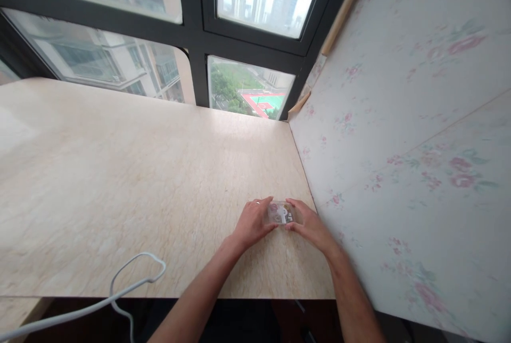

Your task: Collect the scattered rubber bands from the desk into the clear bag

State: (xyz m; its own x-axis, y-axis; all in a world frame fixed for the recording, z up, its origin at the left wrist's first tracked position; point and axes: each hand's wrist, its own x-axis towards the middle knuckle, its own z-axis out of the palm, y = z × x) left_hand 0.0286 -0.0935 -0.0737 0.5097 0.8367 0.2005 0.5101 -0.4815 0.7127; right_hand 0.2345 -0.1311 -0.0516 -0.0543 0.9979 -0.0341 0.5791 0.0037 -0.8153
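Note:
A small clear plastic box (282, 212) with little items showing inside is near the right wall, on or just over the stone ledge (151, 173). From its left side, my left hand (256, 219) grips it, thumb at the near edge and fingers at the far edge. On the right end, my right hand (305, 222) holds it the same way. What the small items in the box are is too small to make out. Whether the box rests on the ledge or is slightly raised, I cannot tell.
A white cable (91, 308) loops over the ledge's front edge at the lower left. The wall with floral paper (399, 146) stands close by my right arm. Dark-framed windows (247, 40) border the ledge at the back, with torn wallpaper (299, 105) at the corner.

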